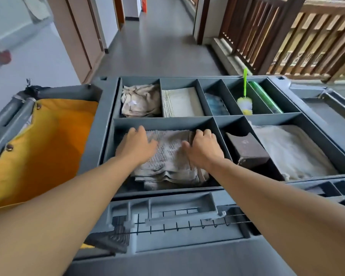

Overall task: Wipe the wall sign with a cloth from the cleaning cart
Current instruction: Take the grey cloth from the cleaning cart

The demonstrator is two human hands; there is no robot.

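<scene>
A grey cleaning cart stands in front of me, its top tray split into compartments. A stack of folded grey cloths lies in the near left compartment. My left hand rests on the left side of the stack, fingers reaching over its far edge. My right hand sits on the right side of the stack, fingers curled over the far right corner of the cloth and thumb pressed on top. No wall sign shows in this view.
A yellow bag hangs on the cart's left. Other compartments hold a crumpled beige cloth, folded white paper towels, a green-handled duster, a dark brown block and a white towel. The corridor runs ahead, with a wooden railing at right.
</scene>
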